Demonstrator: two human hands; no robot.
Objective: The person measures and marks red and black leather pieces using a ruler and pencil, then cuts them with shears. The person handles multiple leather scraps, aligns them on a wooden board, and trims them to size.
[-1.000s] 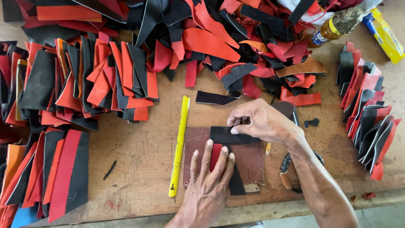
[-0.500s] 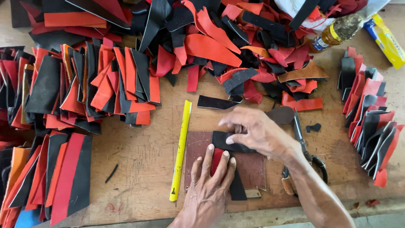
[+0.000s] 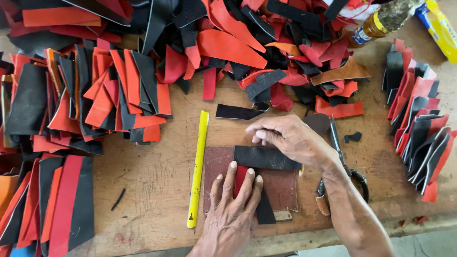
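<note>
Black strip [image 3: 266, 157] lies crosswise on the brown pad [image 3: 285, 186], near the pad's far edge, with its right end tucked under the right hand [image 3: 290, 139]. That hand rests curled over the strip's far edge, fingertips bunched and pressing down; whether it pinches the strip cannot be told. Left hand [image 3: 233, 209] lies flat and spread on the near half of the pad, fingers extended, holding down a red piece [image 3: 241, 176] and an upright black piece [image 3: 264, 209] that reaches the pad's near edge. Neither hand is clenched.

Ruler [image 3: 198, 169], yellow, lies just left of the pad, parallel to its left edge. Scissors [image 3: 343, 169] lie just right of the pad, partly hidden by the right forearm. A second black strip [image 3: 238, 112] lies beyond the pad, apart from it. Heaped red and black offcuts [image 3: 228, 47] fill the bench [image 3: 147, 190] beyond the pad; sorted stacks [image 3: 100, 95] lie left of it, and a smaller stack [image 3: 419, 119] lies well to its right. A bottle [image 3: 381, 21] stands at the far right, beyond the pad.
</note>
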